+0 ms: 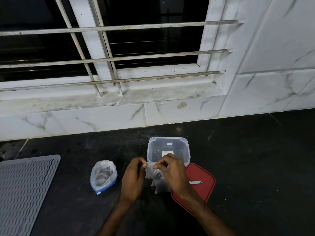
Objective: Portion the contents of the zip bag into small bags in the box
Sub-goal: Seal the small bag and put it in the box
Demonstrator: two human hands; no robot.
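A small clear bag with dark contents hangs in front of the clear plastic box on the dark counter. My left hand pinches the bag's top edge at its left end. At the right end my right hand pinches the same edge. The large zip bag with a blue strip stands open to the left of my hands, with dark contents inside. At least one small bag lies on the box's floor.
The box's red lid lies flat to the right, with a small green scoop on it. A grey ribbed mat covers the counter's left side. A white tiled wall and a barred window rise behind the counter.
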